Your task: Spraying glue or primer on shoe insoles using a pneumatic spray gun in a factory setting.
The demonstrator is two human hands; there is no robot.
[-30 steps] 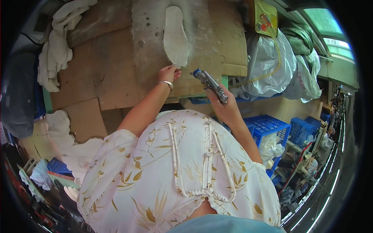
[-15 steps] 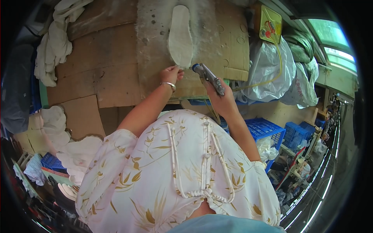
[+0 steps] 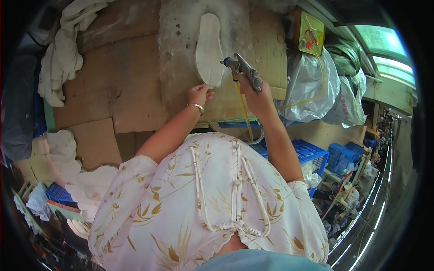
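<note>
A white shoe insole (image 3: 209, 49) lies lengthwise on a cardboard sheet (image 3: 178, 72) crusted with pale residue. My left hand (image 3: 199, 95), a bracelet at its wrist, pinches the near, heel end of the insole. In my right hand (image 3: 260, 99) is a metal spray gun (image 3: 247, 72), fingers wrapped round its handle. The gun's blue-ringed nozzle points left, close to the insole's right edge. From beneath the gun a yellow hose (image 3: 242, 106) hangs down toward my body.
White fabric pieces (image 3: 58, 67) hang at the far left; more white pieces (image 3: 90, 185) are stacked at near left. To the right are a yellow tin (image 3: 312, 31) with a hose, plastic bags (image 3: 312, 86) and blue crates (image 3: 312, 153).
The spray gun has moved away from me, from beside the heel end up along the insole's right side. My left hand stays at the heel end. The view has shifted slightly.
</note>
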